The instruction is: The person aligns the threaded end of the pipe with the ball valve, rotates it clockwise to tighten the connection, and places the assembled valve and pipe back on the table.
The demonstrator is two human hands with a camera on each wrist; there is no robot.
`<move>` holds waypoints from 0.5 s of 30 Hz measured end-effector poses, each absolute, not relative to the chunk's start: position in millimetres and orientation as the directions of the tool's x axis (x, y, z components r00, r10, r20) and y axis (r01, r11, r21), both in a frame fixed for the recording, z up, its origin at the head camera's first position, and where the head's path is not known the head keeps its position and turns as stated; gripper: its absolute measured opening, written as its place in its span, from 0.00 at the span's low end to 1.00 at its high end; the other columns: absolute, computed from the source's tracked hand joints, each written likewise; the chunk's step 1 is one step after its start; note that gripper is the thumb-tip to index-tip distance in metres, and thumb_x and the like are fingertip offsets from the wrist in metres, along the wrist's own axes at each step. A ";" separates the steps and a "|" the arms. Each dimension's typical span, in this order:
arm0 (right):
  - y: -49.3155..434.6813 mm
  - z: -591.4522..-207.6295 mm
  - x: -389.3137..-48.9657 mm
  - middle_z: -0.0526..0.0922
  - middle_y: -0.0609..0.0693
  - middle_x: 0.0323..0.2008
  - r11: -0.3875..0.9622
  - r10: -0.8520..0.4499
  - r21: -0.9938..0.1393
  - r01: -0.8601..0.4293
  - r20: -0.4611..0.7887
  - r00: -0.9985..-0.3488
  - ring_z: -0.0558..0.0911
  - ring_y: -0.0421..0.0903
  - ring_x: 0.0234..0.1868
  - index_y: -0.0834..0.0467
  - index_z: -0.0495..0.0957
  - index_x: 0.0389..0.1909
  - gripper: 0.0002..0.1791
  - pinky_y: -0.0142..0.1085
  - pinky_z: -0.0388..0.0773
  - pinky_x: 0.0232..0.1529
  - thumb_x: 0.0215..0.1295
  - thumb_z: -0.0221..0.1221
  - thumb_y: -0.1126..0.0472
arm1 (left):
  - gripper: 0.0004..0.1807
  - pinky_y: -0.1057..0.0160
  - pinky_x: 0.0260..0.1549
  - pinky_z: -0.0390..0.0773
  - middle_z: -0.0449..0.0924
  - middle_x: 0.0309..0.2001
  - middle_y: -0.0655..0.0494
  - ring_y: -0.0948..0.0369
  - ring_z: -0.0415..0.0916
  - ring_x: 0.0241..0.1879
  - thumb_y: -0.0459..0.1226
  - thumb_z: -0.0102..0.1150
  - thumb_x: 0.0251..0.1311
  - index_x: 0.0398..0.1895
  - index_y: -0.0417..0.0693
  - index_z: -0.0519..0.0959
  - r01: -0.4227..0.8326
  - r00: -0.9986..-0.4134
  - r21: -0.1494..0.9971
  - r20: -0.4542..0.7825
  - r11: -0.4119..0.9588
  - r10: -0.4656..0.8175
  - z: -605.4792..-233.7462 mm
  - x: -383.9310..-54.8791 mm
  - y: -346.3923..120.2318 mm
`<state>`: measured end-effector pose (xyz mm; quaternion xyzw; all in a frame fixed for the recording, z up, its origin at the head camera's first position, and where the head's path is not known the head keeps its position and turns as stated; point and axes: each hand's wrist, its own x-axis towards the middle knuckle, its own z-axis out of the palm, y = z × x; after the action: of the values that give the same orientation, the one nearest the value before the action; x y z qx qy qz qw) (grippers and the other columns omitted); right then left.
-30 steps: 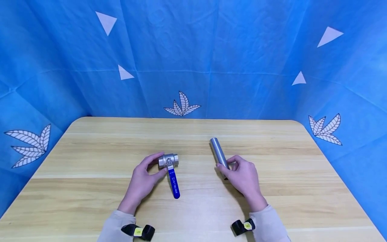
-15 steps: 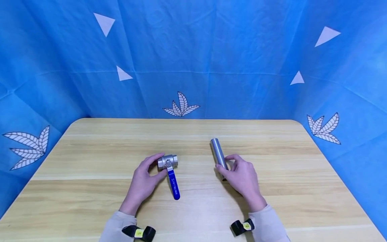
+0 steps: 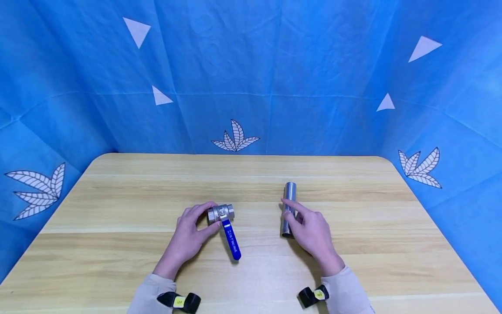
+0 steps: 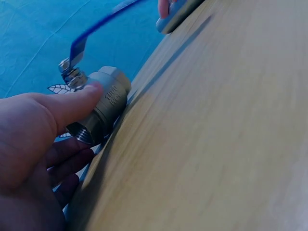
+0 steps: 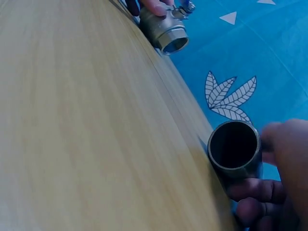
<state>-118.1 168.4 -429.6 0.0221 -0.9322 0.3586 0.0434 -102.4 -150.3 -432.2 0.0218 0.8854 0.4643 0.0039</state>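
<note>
On the desk [image 3: 117, 244] the pipe [image 3: 289, 196] lies right of the valve [image 3: 221, 213]; left hand [image 3: 187, 237] pinches the valve body, right hand [image 3: 311, 231] curls round the pipe; both look just grasped; next likely calls for aligning threaded ends.

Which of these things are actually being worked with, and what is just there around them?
In hand:
- ball valve with blue lever, gripped by the left hand
- metal pipe, held by the right hand

Just there:
- wooden table
- blue backdrop
- black wrist straps
</note>
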 end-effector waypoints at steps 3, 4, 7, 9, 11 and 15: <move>169.8 -427.5 -117.7 0.86 0.59 0.32 0.729 -0.009 -0.682 -0.064 0.084 -0.996 0.72 0.43 0.21 0.43 0.83 0.68 0.22 0.35 0.67 0.20 0.82 0.49 0.57 | 0.28 0.38 0.72 0.65 0.81 0.69 0.46 0.47 0.71 0.69 0.42 0.70 0.70 0.72 0.52 0.78 0.053 -0.998 0.809 0.031 0.586 0.048 -433.4 -102.1 -149.9; 170.3 -426.1 -117.4 0.87 0.60 0.36 0.724 -0.009 -0.687 -0.058 0.075 -0.997 0.73 0.43 0.22 0.44 0.83 0.69 0.24 0.36 0.68 0.21 0.82 0.47 0.59 | 0.28 0.39 0.71 0.65 0.81 0.69 0.46 0.47 0.71 0.69 0.42 0.70 0.71 0.72 0.51 0.78 0.060 -0.998 0.804 0.037 0.592 0.051 -433.9 -102.2 -149.5; 172.2 -421.6 -117.1 0.86 0.58 0.33 0.730 -0.028 -0.682 -0.049 0.042 -0.999 0.72 0.43 0.22 0.47 0.80 0.71 0.26 0.36 0.68 0.21 0.79 0.47 0.62 | 0.28 0.41 0.70 0.64 0.80 0.68 0.45 0.46 0.70 0.68 0.43 0.66 0.74 0.73 0.46 0.76 0.084 -0.996 0.791 0.059 0.606 0.060 -435.3 -102.1 -148.1; 173.4 -418.7 -117.2 0.79 0.53 0.24 0.744 -0.046 -0.667 -0.049 0.023 -0.999 0.70 0.42 0.20 0.50 0.78 0.73 0.27 0.35 0.67 0.20 0.77 0.50 0.62 | 0.28 0.42 0.70 0.63 0.80 0.68 0.45 0.46 0.70 0.68 0.42 0.64 0.76 0.74 0.44 0.75 0.103 -0.995 0.782 0.076 0.615 0.069 -435.7 -101.8 -147.1; 174.6 -416.8 -116.9 0.72 0.48 0.20 0.759 -0.064 -0.650 -0.051 0.003 -0.998 0.68 0.41 0.18 0.52 0.75 0.75 0.28 0.34 0.67 0.19 0.75 0.52 0.63 | 0.28 0.43 0.70 0.62 0.80 0.68 0.44 0.46 0.69 0.68 0.42 0.62 0.77 0.76 0.45 0.74 0.115 -0.993 0.778 0.087 0.617 0.075 -436.2 -101.3 -146.4; 177.2 -417.2 -115.4 0.74 0.47 0.24 0.792 -0.090 -0.604 -0.090 0.031 -0.995 0.71 0.42 0.22 0.54 0.75 0.75 0.32 0.33 0.70 0.22 0.68 0.59 0.64 | 0.28 0.45 0.67 0.62 0.80 0.68 0.45 0.46 0.69 0.66 0.40 0.61 0.77 0.78 0.48 0.73 0.135 -0.991 0.774 0.109 0.619 0.080 -437.0 -100.0 -145.8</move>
<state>-115.4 177.2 -417.2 0.0477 -0.9466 0.3188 0.0002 -100.0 -145.8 -437.0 0.0598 0.8990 0.4326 -0.0321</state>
